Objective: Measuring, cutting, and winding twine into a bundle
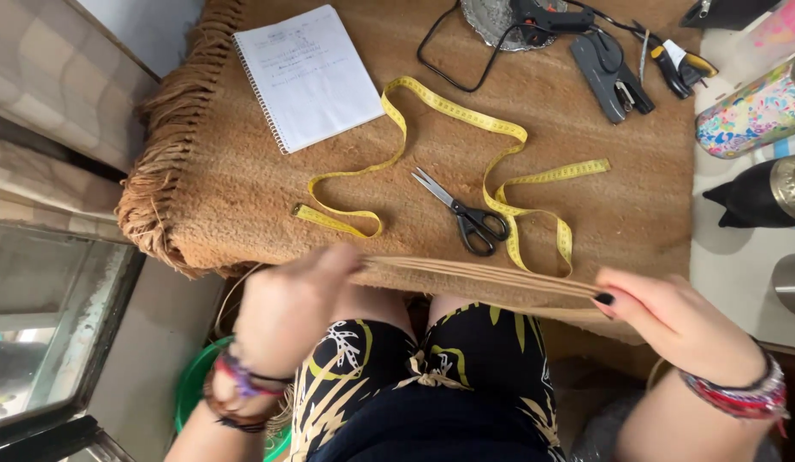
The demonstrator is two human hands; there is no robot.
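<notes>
Strands of pale tan fibre (491, 278) run tight between your two hands, just below the scissors (466, 216) and right at the near edge of the brown woven mat (243, 180). Your left hand (286, 304) is closed round one end of the strands, fingers curled in; it's a bit blurry, so can't tell more about the grip. Your right hand (671, 321) pinches the other end between thumb & fingers, w/ dark nails showing.

Scissors lie shut on the mat, black handles toward you. A yellow tape measure (491, 184) loops round them on both sides, and one loop goes under the handles. Up & left of the scissors sits a white spiral notepad (316, 77). Up & right of the scissors: a black glue gun (547, 15) resting on a small silver plate (491, 17), plus a dark grey punch tool (611, 77) and small pliers (679, 60).

Far right of the scissors, off the mat, stands a bright patterned cup (756, 111); can't see inside it. Below left of the scissors, by your left wrist, is a green tub (192, 389), mostly hidden.
</notes>
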